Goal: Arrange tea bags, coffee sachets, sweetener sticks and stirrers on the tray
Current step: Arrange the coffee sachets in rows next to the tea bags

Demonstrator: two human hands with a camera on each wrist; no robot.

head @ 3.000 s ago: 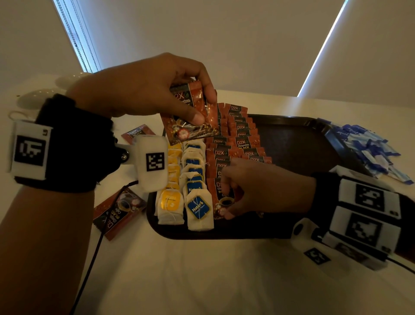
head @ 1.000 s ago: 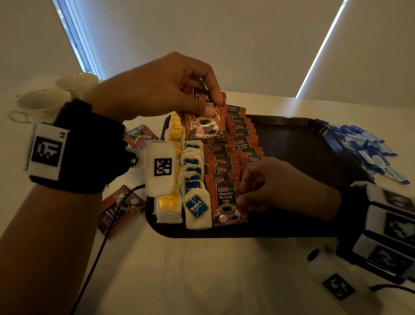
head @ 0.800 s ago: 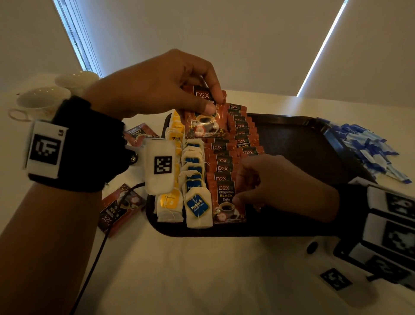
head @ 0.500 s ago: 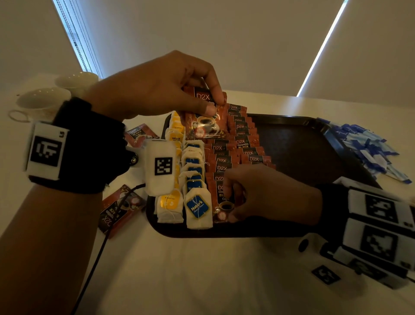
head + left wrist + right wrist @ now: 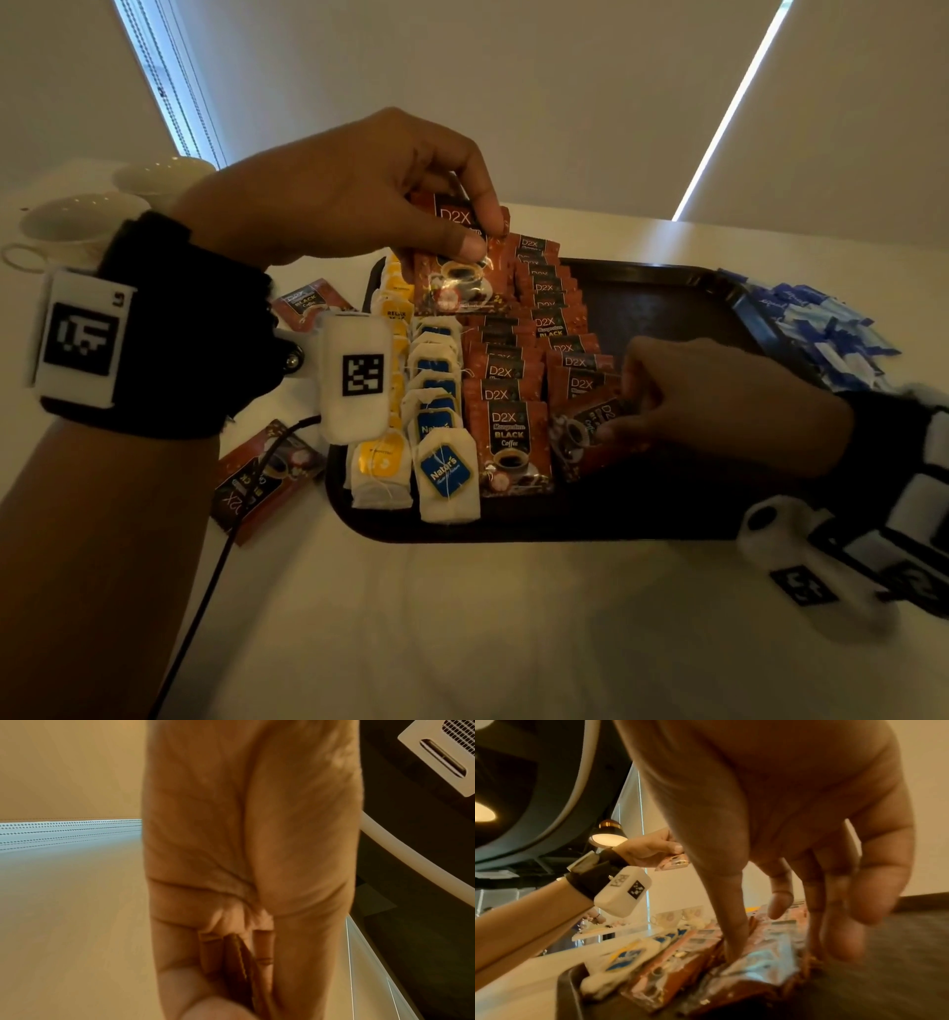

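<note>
Left hand (image 5: 354, 185): you hold it raised, knuckles up, thumb and forefinger pinching the top edge of a coffee sachet (image 5: 459, 272) that hangs below them.
Left wrist: it carries a black strap and a white marker block; your forearm runs in from the lower left.
Right hand (image 5: 714, 406): you keep it low, fingers curled down, fingertips (image 5: 734, 951) pressing a tilted sachet (image 5: 583, 437).
Right wrist: strapped, with white marker blocks.
</note>
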